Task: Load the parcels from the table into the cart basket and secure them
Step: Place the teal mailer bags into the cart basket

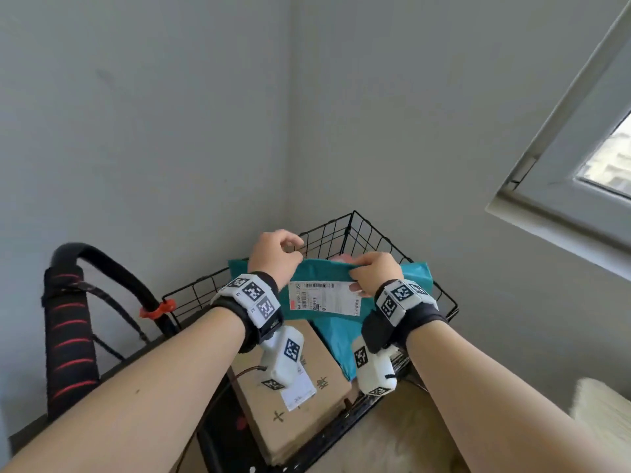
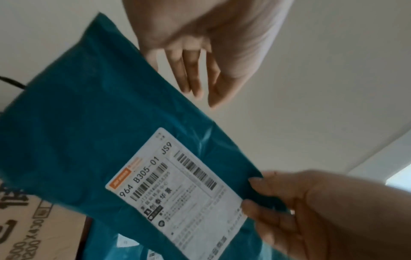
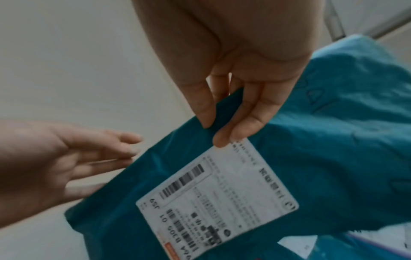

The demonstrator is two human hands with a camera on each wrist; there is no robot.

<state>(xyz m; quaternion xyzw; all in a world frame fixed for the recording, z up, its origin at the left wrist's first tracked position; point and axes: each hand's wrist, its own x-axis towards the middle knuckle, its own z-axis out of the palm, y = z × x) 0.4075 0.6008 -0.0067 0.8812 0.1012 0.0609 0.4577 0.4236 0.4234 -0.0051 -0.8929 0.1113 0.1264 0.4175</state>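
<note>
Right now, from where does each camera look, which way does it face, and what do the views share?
Head: above, facing down at the basket; both forearms and hands show.
Left wrist: under the left hand, facing up along it; the right hand shows too.
Right wrist: under the right hand, which pinches the teal bag.
All share the bag's white label.

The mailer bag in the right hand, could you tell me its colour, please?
Teal mailer bag with a white label; clearest in the left wrist view.

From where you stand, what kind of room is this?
Probably a plain room corner in a home or flat, used for packing: bare grey walls, a white-framed window, and a wire cart basket holding a cardboard box and teal mailer.
</note>
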